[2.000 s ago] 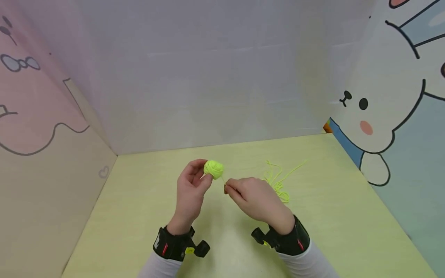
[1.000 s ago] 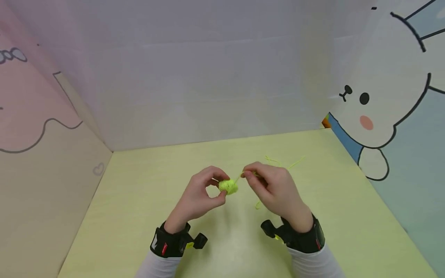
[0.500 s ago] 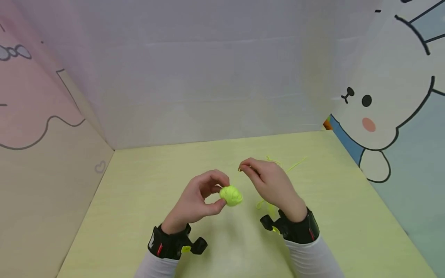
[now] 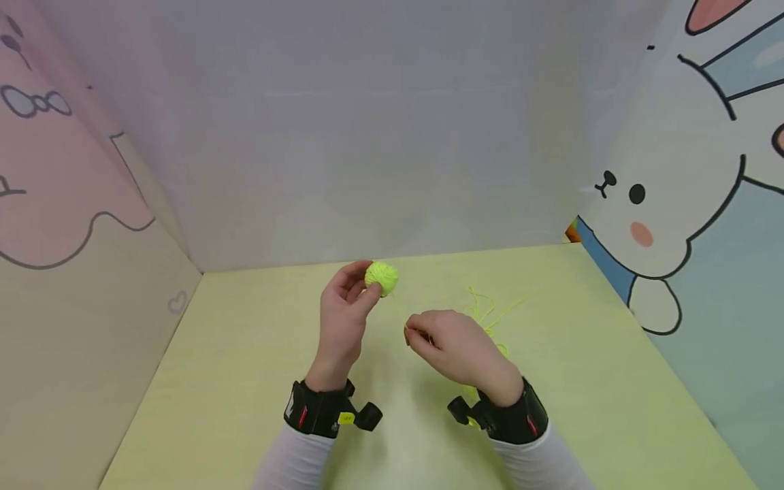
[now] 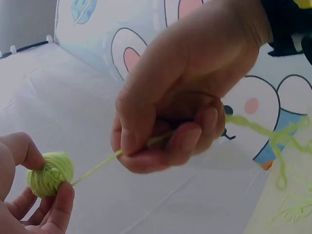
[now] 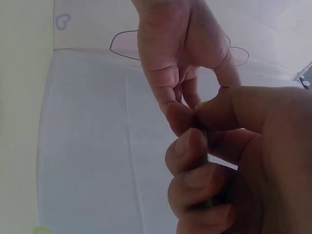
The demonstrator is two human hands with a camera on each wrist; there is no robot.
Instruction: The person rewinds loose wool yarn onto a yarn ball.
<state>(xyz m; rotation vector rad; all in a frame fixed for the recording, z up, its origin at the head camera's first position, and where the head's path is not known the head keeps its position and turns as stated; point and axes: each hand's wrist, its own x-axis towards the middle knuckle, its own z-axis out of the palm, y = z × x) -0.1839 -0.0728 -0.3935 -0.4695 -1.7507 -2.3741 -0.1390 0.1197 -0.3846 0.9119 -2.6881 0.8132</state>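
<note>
Yarn ball (image 4: 381, 279) pinched in left hand (image 4: 344, 316), up off table (image 4: 245, 374); right hand (image 4: 459, 347), lower and apart, grips its strand (image 5: 97, 168), back of hand up. Left wrist view shows strand straight between hands; right wrist view mostly hides ball. Loose yarn (image 4: 489, 331) lies beyond right hand.
</note>
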